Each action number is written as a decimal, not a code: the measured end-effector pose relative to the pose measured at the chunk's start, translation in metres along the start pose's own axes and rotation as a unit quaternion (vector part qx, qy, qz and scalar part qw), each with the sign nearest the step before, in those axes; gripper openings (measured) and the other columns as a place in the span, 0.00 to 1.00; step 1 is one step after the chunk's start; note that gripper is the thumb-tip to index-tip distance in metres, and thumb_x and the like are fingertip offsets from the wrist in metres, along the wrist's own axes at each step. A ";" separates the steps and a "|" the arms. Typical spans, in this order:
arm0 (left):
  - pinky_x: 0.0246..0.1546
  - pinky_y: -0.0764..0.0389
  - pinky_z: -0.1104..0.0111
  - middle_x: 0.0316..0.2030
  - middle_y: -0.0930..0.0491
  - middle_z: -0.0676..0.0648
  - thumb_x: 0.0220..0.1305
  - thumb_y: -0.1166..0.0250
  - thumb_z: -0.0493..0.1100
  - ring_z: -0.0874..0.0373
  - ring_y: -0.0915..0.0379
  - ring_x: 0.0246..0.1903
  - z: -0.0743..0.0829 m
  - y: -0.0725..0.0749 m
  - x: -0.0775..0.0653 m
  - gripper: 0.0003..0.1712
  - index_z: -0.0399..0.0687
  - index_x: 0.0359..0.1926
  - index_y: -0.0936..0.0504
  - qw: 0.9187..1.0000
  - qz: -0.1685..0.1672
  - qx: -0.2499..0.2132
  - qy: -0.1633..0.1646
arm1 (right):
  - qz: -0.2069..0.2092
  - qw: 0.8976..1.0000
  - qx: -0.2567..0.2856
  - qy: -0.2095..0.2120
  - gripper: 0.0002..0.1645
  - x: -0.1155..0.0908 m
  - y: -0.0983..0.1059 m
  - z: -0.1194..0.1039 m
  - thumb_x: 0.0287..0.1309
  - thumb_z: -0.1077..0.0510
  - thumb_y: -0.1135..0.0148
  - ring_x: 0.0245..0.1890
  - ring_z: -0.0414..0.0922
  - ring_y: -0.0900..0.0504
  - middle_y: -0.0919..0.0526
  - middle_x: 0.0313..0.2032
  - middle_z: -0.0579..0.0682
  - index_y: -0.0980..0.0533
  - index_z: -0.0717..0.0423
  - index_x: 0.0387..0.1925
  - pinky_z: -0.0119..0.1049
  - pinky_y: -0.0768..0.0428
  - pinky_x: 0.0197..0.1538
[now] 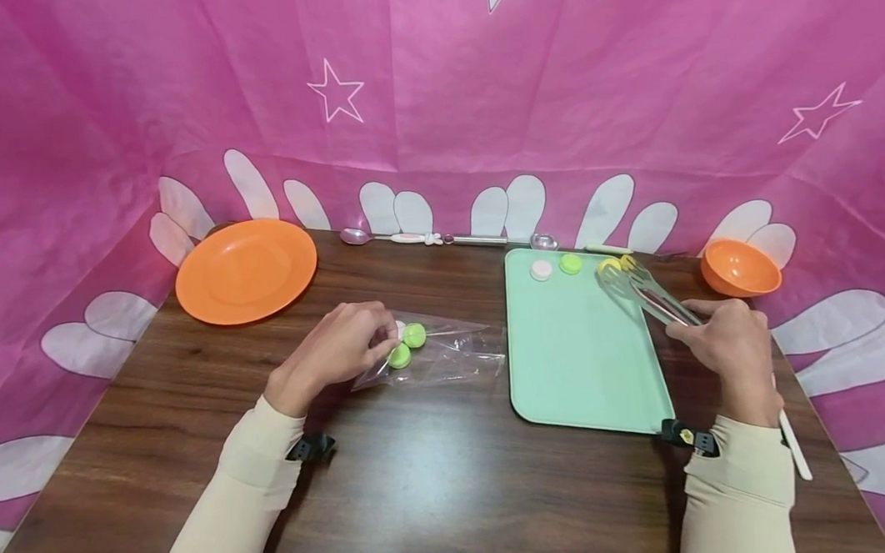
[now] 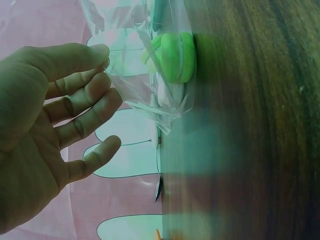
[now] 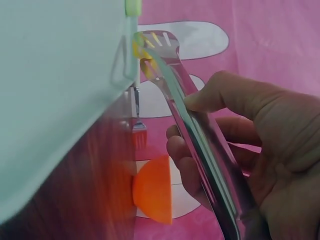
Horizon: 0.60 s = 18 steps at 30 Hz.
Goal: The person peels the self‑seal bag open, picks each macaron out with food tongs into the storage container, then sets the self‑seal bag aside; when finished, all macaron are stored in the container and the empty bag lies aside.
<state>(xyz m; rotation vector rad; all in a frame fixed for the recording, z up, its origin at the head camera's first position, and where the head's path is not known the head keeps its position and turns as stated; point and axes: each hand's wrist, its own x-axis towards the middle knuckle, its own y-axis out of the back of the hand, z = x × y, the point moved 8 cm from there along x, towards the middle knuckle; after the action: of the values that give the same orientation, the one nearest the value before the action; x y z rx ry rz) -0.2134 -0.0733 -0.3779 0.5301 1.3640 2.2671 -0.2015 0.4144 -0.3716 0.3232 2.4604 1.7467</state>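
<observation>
My left hand [image 1: 341, 344] pinches the edge of a clear plastic bag [image 1: 455, 366] between thumb and forefinger; its other fingers are loosely bent. Inside the bag are green macarons [image 1: 414, 336] and a pale one partly hidden by the hand. In my right hand [image 1: 727, 341] I grip metal tongs [image 3: 192, 130], with their slotted tips at a yellow macaron [image 1: 609, 264] by the far right corner of a mint green tray [image 1: 582, 361]. A pale pink macaron [image 1: 541, 270] and a green macaron [image 1: 570, 263] lie along the tray's far edge.
An orange plate [image 1: 247, 272] lies at the back left, an orange bowl [image 1: 741, 267] at the back right. Spoons [image 1: 355, 236] line the table's back edge, and a fork [image 3: 139, 131] lies near the bowl. A white handle [image 1: 794, 446] shows beside the right wrist.
</observation>
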 end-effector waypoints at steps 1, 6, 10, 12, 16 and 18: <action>0.37 0.22 0.66 0.35 0.16 0.52 0.69 0.26 0.41 0.59 0.26 0.31 0.000 0.000 0.000 0.03 0.50 0.37 0.12 1.000 0.000 0.000 0.000 | -0.004 1.000 0.000 -0.003 0.30 0.001 -0.001 0.000 0.62 0.51 0.28 0.40 0.69 0.28 0.13 0.34 0.71 0.17 0.65 0.59 0.48 0.32 0.37; 0.37 0.22 0.66 0.34 0.16 0.52 0.69 0.26 0.41 0.59 0.27 0.31 0.000 0.000 0.000 0.02 0.50 0.37 0.12 1.000 0.003 -0.001 -0.003 | -0.005 1.000 -0.001 -0.007 0.30 0.000 -0.001 -0.002 0.61 0.51 0.28 0.40 0.68 0.27 0.14 0.35 0.72 0.17 0.65 0.59 0.47 0.32 0.36; 0.37 0.22 0.66 0.33 0.17 0.53 0.69 0.26 0.41 0.60 0.27 0.31 0.002 0.000 0.001 0.03 0.50 0.36 0.12 1.000 0.004 0.000 -0.007 | 0.027 1.000 0.002 0.008 0.29 -0.007 0.014 -0.008 0.60 0.51 0.27 0.37 0.71 0.25 0.14 0.37 0.74 0.16 0.63 0.59 0.49 0.30 0.34; 0.37 0.22 0.65 0.33 0.17 0.53 0.69 0.26 0.42 0.60 0.27 0.31 0.002 0.000 0.001 0.03 0.51 0.36 0.12 1.000 0.003 0.000 -0.008 | 0.040 0.999 0.006 0.026 0.29 -0.012 0.025 -0.013 0.59 0.51 0.27 0.36 0.72 0.24 0.14 0.37 0.75 0.16 0.63 0.59 0.51 0.31 0.34; 0.38 0.22 0.65 0.34 0.17 0.53 0.69 0.26 0.42 0.60 0.27 0.32 0.000 0.000 0.000 0.03 0.51 0.36 0.12 1.000 0.001 -0.005 -0.005 | 0.013 0.995 0.024 0.096 0.29 -0.024 0.041 -0.032 0.58 0.52 0.24 0.32 0.61 0.22 0.13 0.29 0.66 0.15 0.60 0.59 0.42 0.30 0.34; 0.38 0.22 0.65 0.34 0.16 0.53 0.69 0.26 0.42 0.60 0.26 0.32 0.000 0.000 0.000 0.03 0.51 0.37 0.12 1.000 0.003 -0.004 -0.003 | -0.027 0.986 0.041 0.159 0.28 -0.033 0.042 -0.047 0.56 0.55 0.21 0.27 0.47 0.24 0.15 0.22 0.54 0.14 0.57 0.59 0.36 0.31 0.30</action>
<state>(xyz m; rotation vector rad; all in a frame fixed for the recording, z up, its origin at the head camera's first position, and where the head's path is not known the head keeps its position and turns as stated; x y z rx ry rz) -0.2130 -0.0736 -0.3776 0.5384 1.3501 2.2727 -0.1748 0.3763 -0.3175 -0.0203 2.7301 1.8007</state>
